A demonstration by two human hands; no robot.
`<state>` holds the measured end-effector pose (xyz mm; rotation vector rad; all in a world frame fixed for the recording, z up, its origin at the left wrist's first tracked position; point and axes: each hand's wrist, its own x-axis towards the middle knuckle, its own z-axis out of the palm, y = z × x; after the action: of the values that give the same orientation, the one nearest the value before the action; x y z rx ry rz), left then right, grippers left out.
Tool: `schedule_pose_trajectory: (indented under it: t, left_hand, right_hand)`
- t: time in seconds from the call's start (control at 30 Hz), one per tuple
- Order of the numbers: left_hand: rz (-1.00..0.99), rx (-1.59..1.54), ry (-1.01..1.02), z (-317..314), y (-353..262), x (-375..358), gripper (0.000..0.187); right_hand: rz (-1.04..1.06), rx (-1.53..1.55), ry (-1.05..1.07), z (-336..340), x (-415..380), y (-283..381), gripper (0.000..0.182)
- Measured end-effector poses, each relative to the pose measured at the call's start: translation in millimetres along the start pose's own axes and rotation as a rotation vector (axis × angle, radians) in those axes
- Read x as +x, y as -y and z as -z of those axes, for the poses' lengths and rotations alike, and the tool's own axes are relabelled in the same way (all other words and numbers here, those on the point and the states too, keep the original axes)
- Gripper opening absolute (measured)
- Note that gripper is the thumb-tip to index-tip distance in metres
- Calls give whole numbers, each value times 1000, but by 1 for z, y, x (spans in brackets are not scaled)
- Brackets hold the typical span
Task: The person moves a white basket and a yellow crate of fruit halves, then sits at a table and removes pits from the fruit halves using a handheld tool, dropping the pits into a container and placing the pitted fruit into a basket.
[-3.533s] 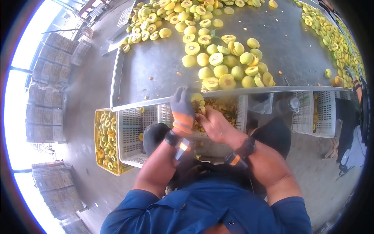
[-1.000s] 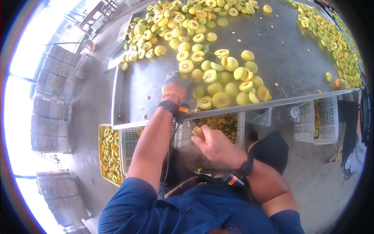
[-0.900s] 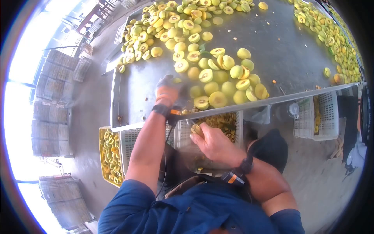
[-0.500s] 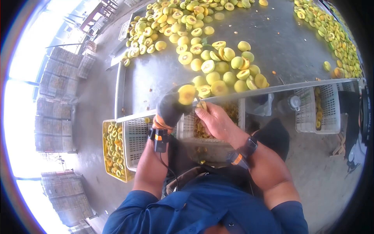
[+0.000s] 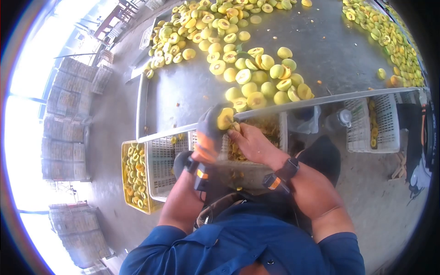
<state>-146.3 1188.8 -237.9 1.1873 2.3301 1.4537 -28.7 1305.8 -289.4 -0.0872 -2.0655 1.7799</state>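
Observation:
My left hand (image 5: 211, 130), in a dark glove with an orange cuff, is blurred and holds a halved yellow fruit (image 5: 225, 118) near the table's front edge. Bare, with finger and thumb pinched together, my right hand (image 5: 251, 141) touches the lower right of that fruit; a small piece or tool at its fingertips is too small to make out. Just beyond both hands, halved fruits (image 5: 256, 100) lie in a heap on the metal table (image 5: 183, 98).
Below the table edge stand a white crate (image 5: 161, 169), a yellow crate of fruit halves (image 5: 123, 176) and another white crate (image 5: 283, 133) under my hands. A clear jug (image 5: 338, 120) and a white crate (image 5: 387, 126) are at the right. Stacked crates (image 5: 68, 101) stand left.
My left hand has turned and moved slightly right and down with the fruit half. My right hand has stayed close beside it, shifting a little.

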Motion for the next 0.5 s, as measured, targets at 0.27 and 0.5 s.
schedule_pose_trajectory:
  t: [0.27,0.5]
  left_hand:
    - [-39,-67,21,2,-7,-2,26]
    - [45,102,-58,48,34,-23,23]
  right_hand:
    - [-911,855,441,31,-4,65,40]
    - [-848,640,504,27,-16,59,37]
